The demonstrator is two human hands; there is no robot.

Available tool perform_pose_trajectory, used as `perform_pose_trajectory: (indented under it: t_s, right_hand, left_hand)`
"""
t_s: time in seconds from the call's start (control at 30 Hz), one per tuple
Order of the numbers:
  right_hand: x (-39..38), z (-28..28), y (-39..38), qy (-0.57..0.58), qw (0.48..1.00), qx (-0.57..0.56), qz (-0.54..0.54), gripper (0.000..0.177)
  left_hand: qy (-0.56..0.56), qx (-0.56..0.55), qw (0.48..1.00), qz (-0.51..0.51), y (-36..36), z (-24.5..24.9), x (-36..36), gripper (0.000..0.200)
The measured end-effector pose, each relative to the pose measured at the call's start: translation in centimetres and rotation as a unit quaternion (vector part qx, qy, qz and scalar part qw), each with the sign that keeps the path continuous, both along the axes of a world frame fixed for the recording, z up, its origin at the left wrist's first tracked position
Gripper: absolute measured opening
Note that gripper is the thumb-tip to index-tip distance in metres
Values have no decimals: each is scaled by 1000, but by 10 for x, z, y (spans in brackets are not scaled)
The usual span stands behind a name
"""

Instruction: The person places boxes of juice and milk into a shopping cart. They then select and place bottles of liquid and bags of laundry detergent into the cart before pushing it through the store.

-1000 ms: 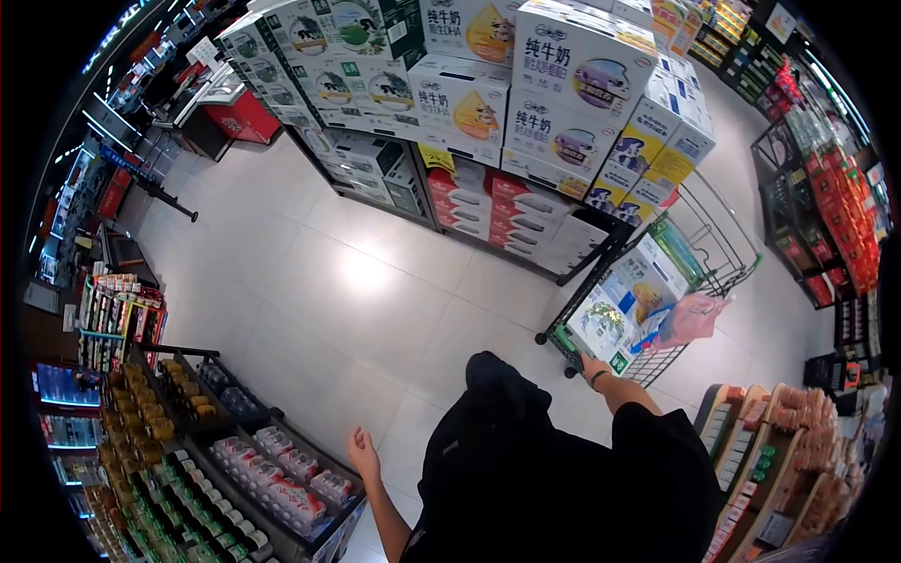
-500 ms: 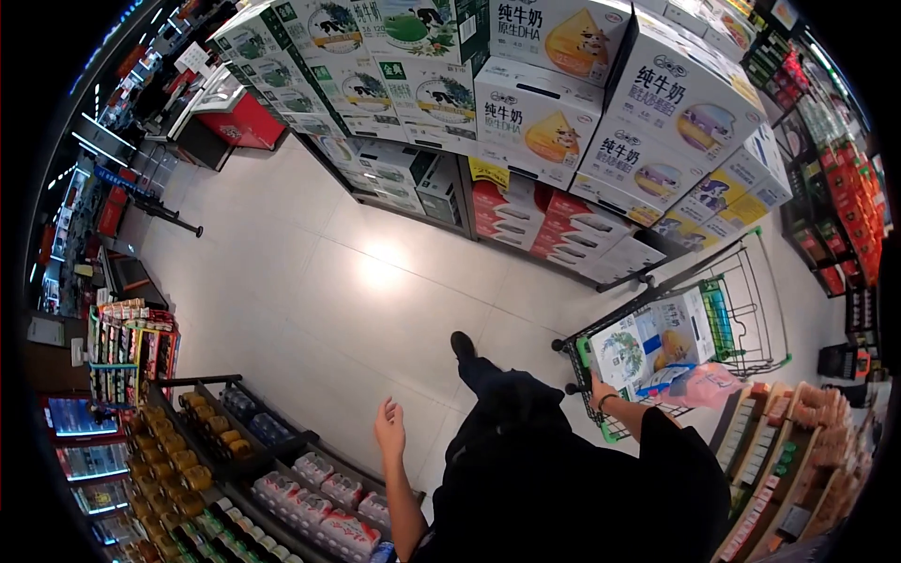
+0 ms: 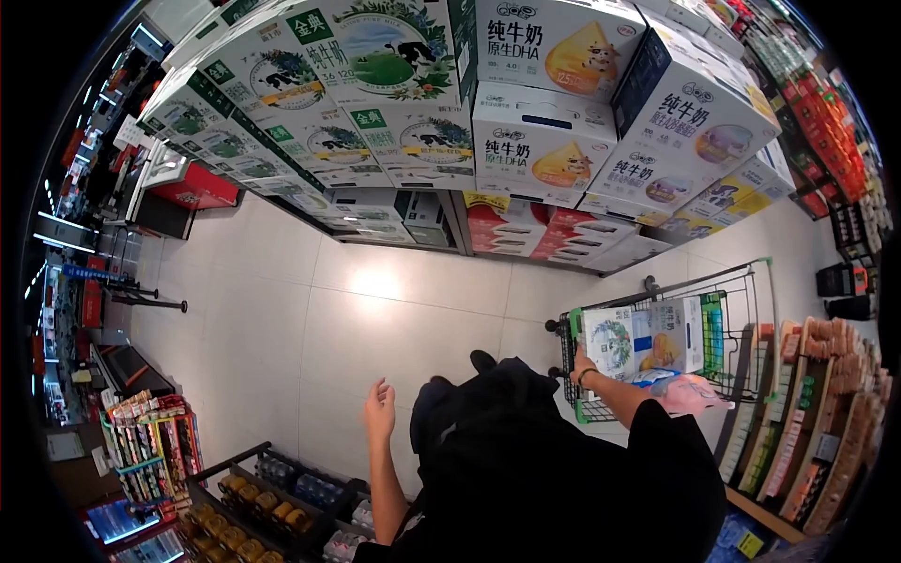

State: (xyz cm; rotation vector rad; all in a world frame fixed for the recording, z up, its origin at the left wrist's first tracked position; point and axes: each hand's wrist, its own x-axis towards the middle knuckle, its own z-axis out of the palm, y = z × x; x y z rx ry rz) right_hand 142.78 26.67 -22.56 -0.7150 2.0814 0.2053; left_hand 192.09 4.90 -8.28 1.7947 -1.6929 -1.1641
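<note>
1. Cart [image 3: 685, 283]: on the floor [image 3: 249, 310], person's right side, between the stacked cartons [image 3: 413, 141] and the right-hand shelf [image 3: 779, 436].
2. Right hand [image 3: 582, 363]: grip closed on the cart's near end, by the green trim; exact finger wrap partly hidden.
3. Left hand [image 3: 379, 408]: grip loose, fingers half curled, nothing in it; over bare floor, well apart from the cart.
4. Load: wreath-print carton [image 3: 608, 343], orange-print carton [image 3: 670, 335] beside it, pink bag [image 3: 690, 394] at the side nearer the person.
5. Handling, my judgement: stiff frame, rolls easily, but cartons probably add weight, so slow to turn. One-handed off-centre hold may make it swing. Bag looks soft, could snag.
6. Best hold: middle of the end bar; both hands steadier.
</note>
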Motion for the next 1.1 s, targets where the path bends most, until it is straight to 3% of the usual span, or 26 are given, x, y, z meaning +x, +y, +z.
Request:
perform_pose_trajectory:
  t_s: [0.23,0.43,0.57,0.63,0.7,0.83,0.9,0.97,1.03,1.07,1.1]
  right_hand:
    - [49,11,-75,5,995,-55,-84,106]
    - [87,21,-158,-2,991,17,-132,105]
    - [109,44,-222,1,980,20,-199,105]
    - [122,28,-239,57,975,-32,-211,102]
    - [147,55,-258,59,955,-95,-274,97]
    - [191,32,-275,-40,869,-265,-416,88]
    - [202,-29,-282,-24,841,-350,-411,88]
    - [224,12,-308,-111,812,-360,-447,86]
    - [230,3,-324,-77,864,-379,-322,83]
    - [231,31,-332,-103,889,-356,-270,79]
    - [235,42,-335,1,903,-395,-169,69]
  left_hand:
    - [-5,-15,988,-151,-128,9,-17,39]
    - [-7,-54,972,-229,-234,26,3,37]
    - [15,-30,967,-253,-282,3,39,36]
    - [4,-14,959,-282,-301,-4,51,36]
    - [-4,-5,951,-310,-315,4,55,36]
    - [37,52,936,-345,-346,-14,38,38]
    - [66,71,906,-413,-351,-30,6,39]
    - [116,101,866,-476,-344,-41,-38,40]
    - [108,121,823,-544,-332,-49,-78,40]
    - [83,148,801,-574,-324,-47,-96,44]
    - [84,149,798,-578,-322,-58,-107,44]
